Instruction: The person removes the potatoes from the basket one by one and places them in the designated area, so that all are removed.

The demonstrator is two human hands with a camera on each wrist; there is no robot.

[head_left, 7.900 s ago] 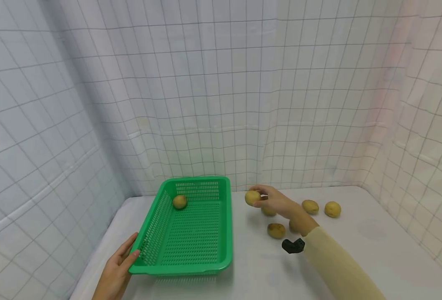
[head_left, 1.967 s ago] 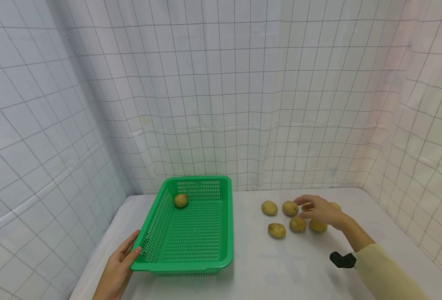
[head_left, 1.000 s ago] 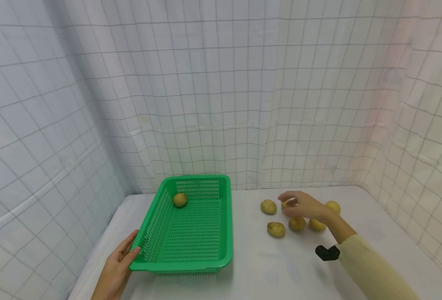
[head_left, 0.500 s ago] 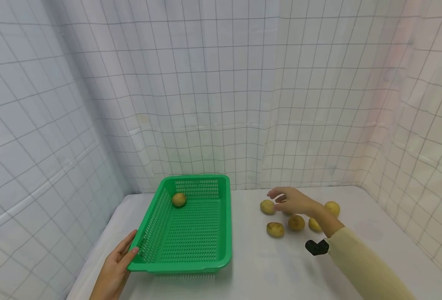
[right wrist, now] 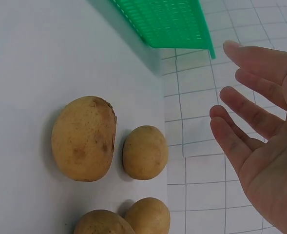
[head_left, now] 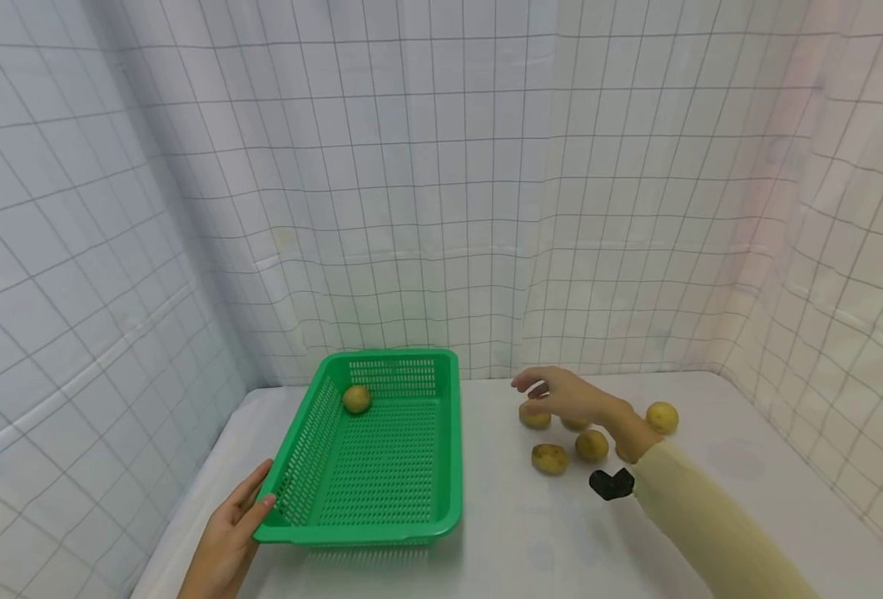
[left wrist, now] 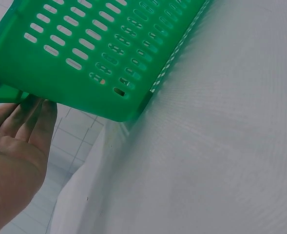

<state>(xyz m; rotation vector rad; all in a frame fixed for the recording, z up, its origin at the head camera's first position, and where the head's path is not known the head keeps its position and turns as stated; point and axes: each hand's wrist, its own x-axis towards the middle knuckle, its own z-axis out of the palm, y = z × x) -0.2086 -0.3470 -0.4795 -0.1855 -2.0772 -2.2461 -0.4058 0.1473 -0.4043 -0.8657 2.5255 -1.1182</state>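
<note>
A green slotted basket [head_left: 381, 491] stands on the white table [head_left: 531, 532], with one potato [head_left: 356, 399] at its far left. My left hand [head_left: 233, 532] lies open against the basket's near left corner, its fingers [left wrist: 33, 114] touching the underside of the basket rim [left wrist: 85, 53]. My right hand [head_left: 564, 395] hovers open and empty, fingers spread, above a cluster of loose potatoes. Closest to the fingers is the leftmost potato [head_left: 534, 417]; others [head_left: 549, 458] [head_left: 592, 445] lie beneath the wrist. In the right wrist view the palm [right wrist: 262, 151] hangs apart from two potatoes [right wrist: 84, 138] [right wrist: 144, 152].
One more potato [head_left: 662, 418] sits alone to the right. A black wrist camera [head_left: 610, 483] is strapped at my cream sleeve. Grid-patterned curtains close in the table at the back and on both sides. The basket's corner [right wrist: 172, 24] shows beyond the potatoes.
My empty right hand has drifted left over the potato cluster, from its right side to above the leftmost potato. The left hand, basket and potato inside have stayed put.
</note>
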